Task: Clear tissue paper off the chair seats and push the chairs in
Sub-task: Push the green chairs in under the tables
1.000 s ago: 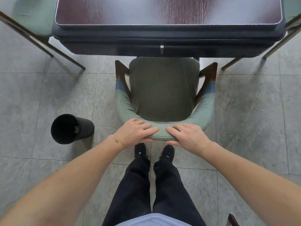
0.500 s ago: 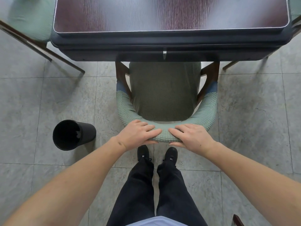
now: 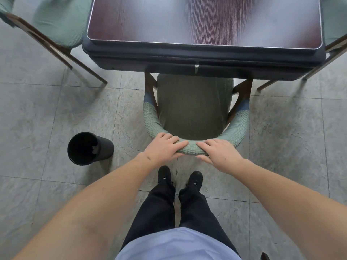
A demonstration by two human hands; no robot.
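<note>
A green armchair (image 3: 195,106) stands in front of me, its seat front tucked under the dark wooden table (image 3: 204,23). Its seat is bare, with no tissue paper on it. My left hand (image 3: 165,147) and my right hand (image 3: 219,153) both grip the curved green backrest (image 3: 236,128) at its middle, fingers over the top and thumbs below. A black bin (image 3: 88,148) stands on the floor to the left, with a scrap of pale paper inside.
A second green chair (image 3: 62,21) stands at the table's left end, pulled out. Part of a third chair (image 3: 336,34) shows at the right end. Grey floor tiles surround me, and my feet are just behind the armchair.
The armchair has slid forward under the table, hiding more of its seat and armrests. Both hands have kept their hold on the backrest, and I have stepped forward.
</note>
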